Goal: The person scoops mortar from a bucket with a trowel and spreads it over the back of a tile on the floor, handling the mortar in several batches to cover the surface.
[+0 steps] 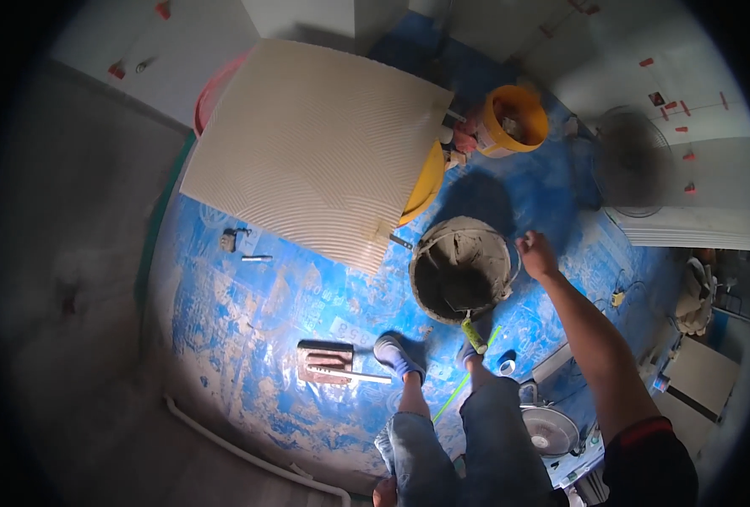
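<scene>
My right hand [537, 253] is closed at the right rim of a mortar-caked bucket [421, 283], on what looks like its thin wire handle. Grey mortar coats the bucket's inside, and a tool with a green handle [475, 336] leans over its near rim. Only a small part of my left hand [383, 492] shows at the lower edge beside my left leg; its fingers are hidden. Beyond the bucket, to the left, lies a large tile [316, 144] spread with combed, ridged adhesive. It rests above the floor, partly over a yellow tub [426, 186].
An orange bucket [519, 122] holding scraps stands at the far right, near a fan [633, 160]. A grout float [324, 362] and a white strip lie left of my feet on the blue floor sheeting [257, 313]. Another round fan [551, 431] is by my right leg.
</scene>
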`<state>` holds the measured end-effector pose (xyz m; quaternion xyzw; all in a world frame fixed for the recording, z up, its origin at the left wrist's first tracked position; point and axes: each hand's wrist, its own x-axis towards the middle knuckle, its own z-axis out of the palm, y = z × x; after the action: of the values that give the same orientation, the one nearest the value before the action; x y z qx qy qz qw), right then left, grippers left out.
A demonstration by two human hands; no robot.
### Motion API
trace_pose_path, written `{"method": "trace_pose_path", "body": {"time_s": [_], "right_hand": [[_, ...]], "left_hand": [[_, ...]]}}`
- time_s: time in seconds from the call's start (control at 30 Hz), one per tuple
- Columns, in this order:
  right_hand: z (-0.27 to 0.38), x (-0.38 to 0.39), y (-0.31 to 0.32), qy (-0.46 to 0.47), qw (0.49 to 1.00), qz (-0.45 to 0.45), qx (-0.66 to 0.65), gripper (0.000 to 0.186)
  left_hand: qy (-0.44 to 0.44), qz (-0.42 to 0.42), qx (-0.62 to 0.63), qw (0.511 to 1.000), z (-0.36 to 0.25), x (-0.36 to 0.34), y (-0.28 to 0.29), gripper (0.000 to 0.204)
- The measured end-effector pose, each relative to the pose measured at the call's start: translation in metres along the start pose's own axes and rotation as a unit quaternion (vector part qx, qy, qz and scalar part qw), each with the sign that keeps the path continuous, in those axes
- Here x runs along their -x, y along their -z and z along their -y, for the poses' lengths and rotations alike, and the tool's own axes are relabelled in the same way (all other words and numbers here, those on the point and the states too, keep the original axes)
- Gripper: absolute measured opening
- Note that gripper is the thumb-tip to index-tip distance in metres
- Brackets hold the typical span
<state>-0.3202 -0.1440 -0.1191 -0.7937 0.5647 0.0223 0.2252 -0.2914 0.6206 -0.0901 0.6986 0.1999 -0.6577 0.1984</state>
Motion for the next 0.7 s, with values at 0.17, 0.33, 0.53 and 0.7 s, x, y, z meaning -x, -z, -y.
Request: {"method": "trace_pose_path", "body": {"time_s": [0.17,0.33,0.53,0.7], "right_hand": [[-0.053,0.017,-0.007,-0.132,0.984,0.122,0.02,0.034],[0.013,0.097,-0.056,-0.087,0.963,0.25,-0.058,0.031],[0.059,0.146,-0.106,-0.251,0.916,0.305,-0.068,0.039],[0.074,0.167,-0.1,-0.31,0.918,0.24,0.066,0.046]], "left_hand": [[0.004,-0.006,-0.042,0.999,-0.08,0.005,0.025,0.043],[-0.003,-0.015,-0.06,0.998,-0.139,0.007,0.065,0.044],[-0.295,-0.166,-0.378,0.862,-0.357,0.016,0.124,0.024],[-0.396,-0.314,-0.314,0.804,-0.552,-0.049,0.207,0.024]]}}
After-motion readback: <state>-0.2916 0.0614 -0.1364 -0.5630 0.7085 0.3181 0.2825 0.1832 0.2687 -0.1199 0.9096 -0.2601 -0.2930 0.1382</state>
